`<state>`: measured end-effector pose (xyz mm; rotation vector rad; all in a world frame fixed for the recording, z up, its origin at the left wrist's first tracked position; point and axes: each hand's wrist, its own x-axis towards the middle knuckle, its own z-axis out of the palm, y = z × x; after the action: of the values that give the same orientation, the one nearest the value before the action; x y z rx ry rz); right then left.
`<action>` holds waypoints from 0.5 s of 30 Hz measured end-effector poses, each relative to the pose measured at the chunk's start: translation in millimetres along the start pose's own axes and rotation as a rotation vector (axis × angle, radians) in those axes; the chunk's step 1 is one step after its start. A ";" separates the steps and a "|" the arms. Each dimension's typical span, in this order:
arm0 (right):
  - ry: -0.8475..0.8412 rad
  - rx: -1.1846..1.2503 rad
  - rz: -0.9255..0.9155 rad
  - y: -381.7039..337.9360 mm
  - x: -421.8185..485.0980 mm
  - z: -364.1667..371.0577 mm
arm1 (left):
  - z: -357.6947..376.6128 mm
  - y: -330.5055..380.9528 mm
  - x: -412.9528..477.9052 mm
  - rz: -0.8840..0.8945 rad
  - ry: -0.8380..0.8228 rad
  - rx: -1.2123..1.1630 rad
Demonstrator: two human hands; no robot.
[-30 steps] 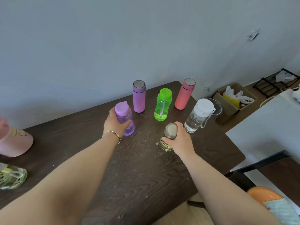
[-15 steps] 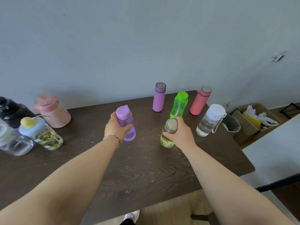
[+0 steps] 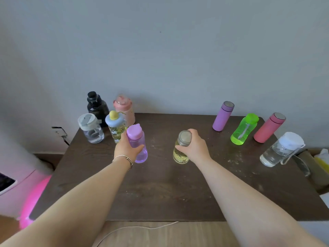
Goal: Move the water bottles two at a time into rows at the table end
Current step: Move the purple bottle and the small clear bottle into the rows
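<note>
**Two bottles in hand, and a crowded row to set them into**

The dark wooden table (image 3: 160,193) carries two clusters: four bottles at the far left and four at the right end, with bare top between them.

At the far left stand the black bottle (image 3: 97,106), the pink jug (image 3: 124,108), the clear bottle with the grey lid (image 3: 90,130) and the blue-lidded cartoon bottle (image 3: 115,127), packed close together. The likeliest mishap is here: a carried bottle swung in too fast could clip the cartoon bottle, which sits just beside the left hand, and topple it into its neighbours.

At the right, the purple flask (image 3: 223,115), green bottle (image 3: 244,129), coral flask (image 3: 269,127) and clear white-capped bottle (image 3: 281,150) stand well apart from both hands and seem safe for now.

The left hand (image 3: 127,148) is wrapped around the body of the lilac bottle (image 3: 138,145), fingers closed on it. The right hand (image 3: 197,147) is curled over the neck and metal lid of the yellow-labelled jar (image 3: 181,150), near the table's middle. That top grip looks less secure; the jar could swing or slip if the lid is loose.

Whether either base touches the table cannot be told.
</note>
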<state>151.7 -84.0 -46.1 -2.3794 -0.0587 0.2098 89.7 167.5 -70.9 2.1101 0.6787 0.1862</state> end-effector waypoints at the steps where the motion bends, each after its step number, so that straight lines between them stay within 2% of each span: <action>1: -0.003 0.009 -0.004 -13.0 -1.7 11.2 | -14.0 -9.7 3.6 -0.004 0.005 0.002; 8: -0.023 0.028 -0.013 -96.5 -10.2 94.2 | -107.6 -73.4 34.8 0.010 0.021 0.051; 15: -0.047 0.016 -0.023 -152.7 -8.7 165.7 | -165.0 -124.0 72.0 -0.006 0.016 0.090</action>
<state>118.0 138.6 -59.2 -2.3564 -0.1057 0.2544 39.6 380.2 -79.2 2.1940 0.7142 0.1727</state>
